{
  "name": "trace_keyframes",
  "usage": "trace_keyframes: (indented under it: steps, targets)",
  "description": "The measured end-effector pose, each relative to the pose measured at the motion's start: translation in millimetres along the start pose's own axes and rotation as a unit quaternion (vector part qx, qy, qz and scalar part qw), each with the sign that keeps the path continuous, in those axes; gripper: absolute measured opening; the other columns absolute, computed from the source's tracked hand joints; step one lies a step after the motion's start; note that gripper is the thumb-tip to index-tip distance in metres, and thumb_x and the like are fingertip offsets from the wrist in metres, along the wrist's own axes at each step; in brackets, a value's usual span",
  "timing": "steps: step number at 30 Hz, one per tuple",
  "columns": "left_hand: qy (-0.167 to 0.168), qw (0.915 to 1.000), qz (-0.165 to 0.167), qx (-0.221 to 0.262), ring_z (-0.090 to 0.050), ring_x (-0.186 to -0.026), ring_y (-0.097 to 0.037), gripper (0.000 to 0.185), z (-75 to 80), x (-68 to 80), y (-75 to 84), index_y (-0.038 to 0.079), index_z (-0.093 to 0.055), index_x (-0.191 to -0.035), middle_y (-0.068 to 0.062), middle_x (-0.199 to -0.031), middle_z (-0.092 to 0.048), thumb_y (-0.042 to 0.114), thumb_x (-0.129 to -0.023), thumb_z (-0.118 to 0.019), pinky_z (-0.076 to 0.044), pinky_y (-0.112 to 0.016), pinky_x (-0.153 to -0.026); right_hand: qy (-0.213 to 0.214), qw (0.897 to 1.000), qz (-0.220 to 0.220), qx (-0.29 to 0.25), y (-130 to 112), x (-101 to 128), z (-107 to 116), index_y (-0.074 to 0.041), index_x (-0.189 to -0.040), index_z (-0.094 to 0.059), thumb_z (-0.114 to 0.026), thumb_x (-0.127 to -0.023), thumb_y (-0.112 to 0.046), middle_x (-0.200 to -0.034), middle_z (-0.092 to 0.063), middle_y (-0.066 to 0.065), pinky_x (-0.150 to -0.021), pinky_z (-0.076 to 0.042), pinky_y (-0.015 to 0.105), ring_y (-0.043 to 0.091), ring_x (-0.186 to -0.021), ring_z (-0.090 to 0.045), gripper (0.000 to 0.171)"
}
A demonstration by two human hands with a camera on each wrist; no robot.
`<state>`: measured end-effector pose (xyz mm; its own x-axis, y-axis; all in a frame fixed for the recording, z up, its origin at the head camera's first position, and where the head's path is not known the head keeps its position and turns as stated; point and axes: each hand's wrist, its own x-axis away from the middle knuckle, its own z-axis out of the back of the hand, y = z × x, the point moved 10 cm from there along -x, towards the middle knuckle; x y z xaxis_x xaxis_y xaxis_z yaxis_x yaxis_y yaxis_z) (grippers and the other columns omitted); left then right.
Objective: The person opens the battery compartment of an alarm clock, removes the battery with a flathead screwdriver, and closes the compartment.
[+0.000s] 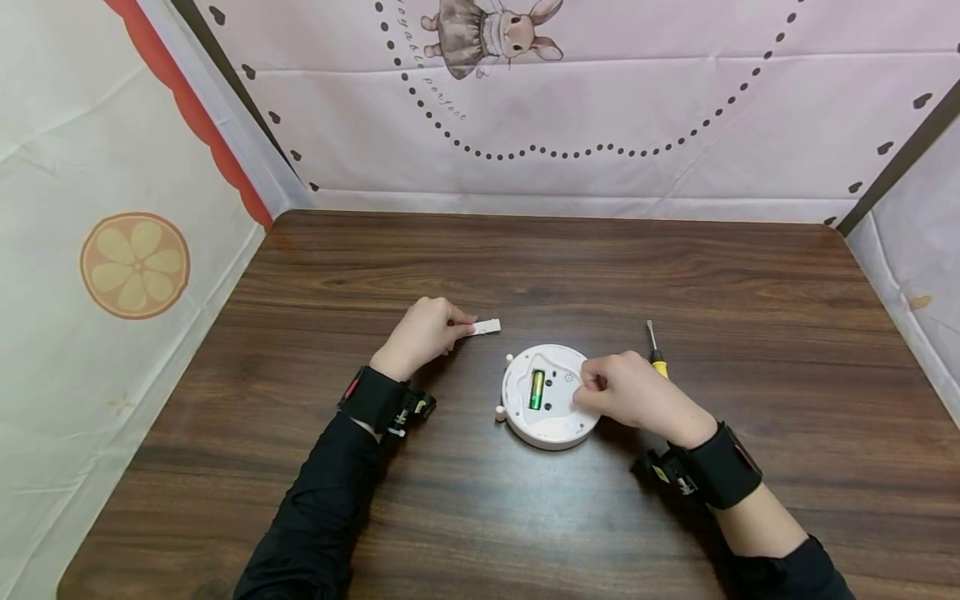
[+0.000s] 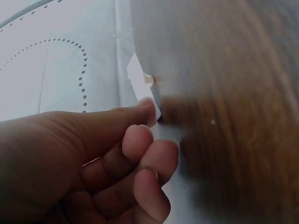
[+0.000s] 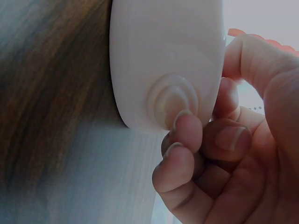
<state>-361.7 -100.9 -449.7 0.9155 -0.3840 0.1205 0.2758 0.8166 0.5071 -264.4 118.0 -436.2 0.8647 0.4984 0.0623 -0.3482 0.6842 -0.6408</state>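
Note:
A round white battery-powered device (image 1: 551, 425) lies on the table with its open battery compartment facing up. One green and gold battery (image 1: 537, 389) sits in the compartment. Beyond the device to the left, my left hand (image 1: 425, 336) pinches a small white battery cover (image 1: 487, 327) by one end, thumb uppermost in the left wrist view. At the device's right edge, my right hand (image 1: 637, 396) has its fingers curled about the rim. In the right wrist view, fingertips (image 3: 188, 130) touch the side beside a round raised knob (image 3: 173, 105). Whether anything small is between thumb and index is hidden.
A screwdriver (image 1: 656, 354) with a yellow and black handle lies behind my right hand, its tip pointing away. The brown wood-grain table (image 1: 450, 517) is bordered by printed white cloth (image 1: 600, 108) at the back and both sides.

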Motion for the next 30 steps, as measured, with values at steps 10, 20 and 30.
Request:
trace_keyframes:
  steps: [10, 20, 30]
  targets:
    - [-0.003, 0.9999, -0.009, -0.007, -0.054, -0.044, -0.015, 0.028, -2.7, 0.5, 0.9, 0.011, -0.074, -0.123, 0.001, -0.050, -0.057, 0.025, -0.101, -0.064, -0.045, -0.029, -0.049, 0.002, 1.000, 0.001, 0.001, 0.7, 0.8, 0.0, -0.018, -0.064, -0.044, -0.060, -0.089, -0.010, -0.057, -0.032, -0.010, -0.055, -0.029, 0.024, 0.005, -0.050, -0.034, 0.030]
    - [0.005, 0.9997, -0.017, -0.014, -0.053, -0.043, -0.015, 0.026, -1.9, 1.1, 2.7, 0.012, -0.073, -0.123, -0.004, -0.090, -0.076, 0.023, -0.101, -0.064, -0.045, -0.029, -0.049, -0.002, 1.000, 0.000, -0.001, 1.9, 0.2, -0.7, -0.018, -0.066, -0.046, -0.061, -0.089, -0.011, -0.057, -0.033, -0.010, -0.055, -0.029, 0.024, 0.006, -0.050, -0.035, 0.028]
    - [0.002, 0.9997, -0.017, -0.018, -0.052, -0.042, -0.016, 0.027, -3.7, -0.8, 3.1, 0.012, -0.073, -0.124, -0.006, -0.097, -0.076, 0.023, -0.102, -0.063, -0.044, -0.029, -0.048, 0.004, 1.000, 0.007, 0.006, 2.4, 0.0, 1.1, -0.018, -0.066, -0.045, -0.062, -0.088, -0.011, -0.057, -0.033, -0.010, -0.055, -0.029, 0.024, 0.006, -0.050, -0.036, 0.029]
